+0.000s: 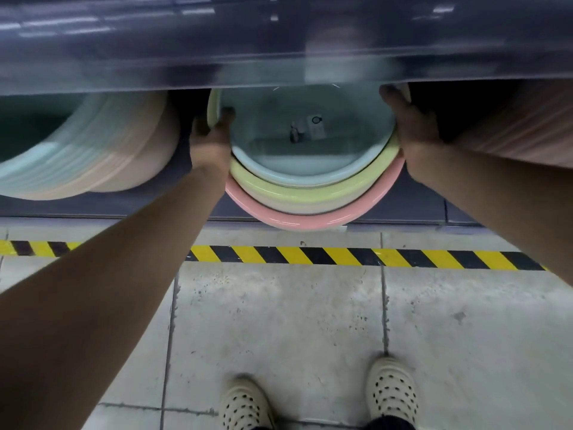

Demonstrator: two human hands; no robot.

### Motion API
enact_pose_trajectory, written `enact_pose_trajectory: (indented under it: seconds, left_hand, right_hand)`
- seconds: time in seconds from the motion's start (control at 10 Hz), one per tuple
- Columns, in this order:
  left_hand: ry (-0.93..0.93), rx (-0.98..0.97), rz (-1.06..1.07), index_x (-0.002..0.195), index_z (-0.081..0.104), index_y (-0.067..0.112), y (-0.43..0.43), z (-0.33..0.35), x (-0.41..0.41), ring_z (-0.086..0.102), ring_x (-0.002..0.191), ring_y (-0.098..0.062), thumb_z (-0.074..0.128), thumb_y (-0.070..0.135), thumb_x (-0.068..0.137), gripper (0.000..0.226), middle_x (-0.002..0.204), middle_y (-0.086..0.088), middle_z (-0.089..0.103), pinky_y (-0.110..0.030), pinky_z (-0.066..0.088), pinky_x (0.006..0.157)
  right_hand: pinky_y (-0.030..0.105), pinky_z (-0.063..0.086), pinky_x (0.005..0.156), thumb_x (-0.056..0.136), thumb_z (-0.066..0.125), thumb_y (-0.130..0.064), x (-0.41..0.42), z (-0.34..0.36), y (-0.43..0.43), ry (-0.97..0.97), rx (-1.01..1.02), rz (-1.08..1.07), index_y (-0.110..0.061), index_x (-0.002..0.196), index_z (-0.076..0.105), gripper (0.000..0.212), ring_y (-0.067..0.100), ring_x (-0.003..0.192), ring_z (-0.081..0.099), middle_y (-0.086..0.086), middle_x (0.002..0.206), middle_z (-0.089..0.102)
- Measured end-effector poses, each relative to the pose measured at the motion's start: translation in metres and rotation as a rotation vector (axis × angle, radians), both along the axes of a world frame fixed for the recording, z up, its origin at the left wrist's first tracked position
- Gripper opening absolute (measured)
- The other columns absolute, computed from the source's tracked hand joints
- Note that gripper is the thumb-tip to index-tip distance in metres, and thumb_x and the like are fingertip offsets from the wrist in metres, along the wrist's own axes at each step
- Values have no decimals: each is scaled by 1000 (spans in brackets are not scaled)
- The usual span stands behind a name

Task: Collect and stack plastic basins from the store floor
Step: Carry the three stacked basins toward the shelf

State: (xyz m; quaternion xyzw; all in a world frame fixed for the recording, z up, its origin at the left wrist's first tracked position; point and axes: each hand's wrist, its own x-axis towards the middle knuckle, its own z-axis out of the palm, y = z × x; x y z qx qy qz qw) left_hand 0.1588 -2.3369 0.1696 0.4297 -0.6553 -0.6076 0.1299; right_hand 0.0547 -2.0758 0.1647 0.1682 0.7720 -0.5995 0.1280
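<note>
Head view. I see the stack of basins point(313, 198) lying on its side on the bottom shelf point(418, 206), mouth toward the camera. The blue basin point(273, 128) is innermost, the yellow basin point(294, 189) is around it, and the pink basin point(310, 219) is outermost, its rim overhanging the shelf edge. My left hand point(210, 141) grips the left rim, thumb hooked over the yellow basin. My right hand point(414, 125) grips the right rim. A white label point(316, 127) sits inside the blue basin, its print too blurred to read. Another stack point(93, 159) lies at left. Yellow-and-black tape point(341, 256) crosses the floor point(279, 321).
</note>
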Motion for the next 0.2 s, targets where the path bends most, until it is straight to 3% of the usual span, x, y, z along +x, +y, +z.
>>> enact_pose_trajectory:
  seconds: [0.1, 0.2]
  left_hand:
    - [-19, 52, -80, 122, 60, 20, 9, 1, 25, 65, 102, -13, 71, 32, 89, 37, 103, 9, 68, -20, 48, 91]
    - [-157, -44, -186, 124, 64, 6, 15, 14, 67, 62, 94, -13, 65, 39, 93, 45, 96, 6, 65, -25, 42, 86]
  right_hand:
    - [24, 40, 104, 85, 66, -60, 26, 7, 4, 11, 137, 59, -18, 137, 59, 67, 21, 128, 57, 3, 134, 64]
    - [27, 37, 98, 91, 58, -60, 70, 21, 16, -60, 195, 155, -25, 142, 52, 62, 24, 131, 53, 3, 141, 59]
